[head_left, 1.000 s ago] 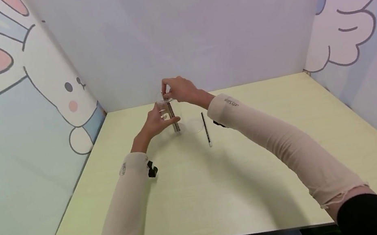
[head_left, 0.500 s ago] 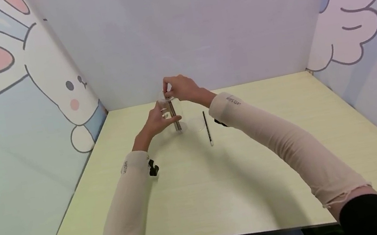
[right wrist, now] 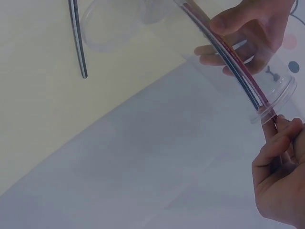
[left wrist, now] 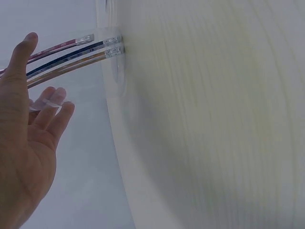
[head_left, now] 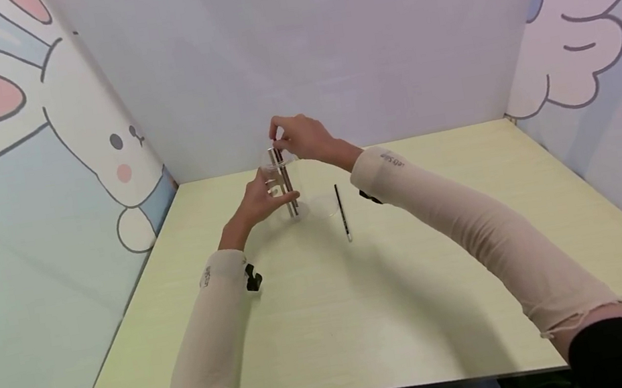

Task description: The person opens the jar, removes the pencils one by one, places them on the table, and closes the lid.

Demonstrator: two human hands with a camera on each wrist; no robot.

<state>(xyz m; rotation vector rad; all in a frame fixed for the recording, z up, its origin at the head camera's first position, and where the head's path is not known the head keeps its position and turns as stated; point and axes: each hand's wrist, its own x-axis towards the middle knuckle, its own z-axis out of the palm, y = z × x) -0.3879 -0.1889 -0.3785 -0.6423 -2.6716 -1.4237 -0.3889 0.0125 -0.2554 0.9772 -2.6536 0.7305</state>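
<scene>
My left hand (head_left: 257,201) holds a clear plastic jar (right wrist: 287,90) upright on the table, thumb on the near side and fingers round the far side. Inside are several pencils, seen best in the left wrist view: a blue pencil (left wrist: 71,59) and an orange-brown pencil (left wrist: 74,68) reach the jar's bottom. A dark red pencil (left wrist: 62,49) sits higher, its metallic end off the bottom. Above the jar's mouth my right hand (head_left: 305,138) pinches a pencil's upper end, apparently the red one; the fingertips partly hide it.
To the jar's right, a round clear lid (head_left: 322,206) lies flat on the pale table (head_left: 332,326). Beside it lies a dark pencil (head_left: 342,213), pointing roughly towards me. A plain wall (head_left: 325,49) rises just behind the jar, with printed side panels left and right.
My right hand has risen slightly and shifted right, lifting the pinched pencil a little in the jar. The left hand and jar have stayed in place.
</scene>
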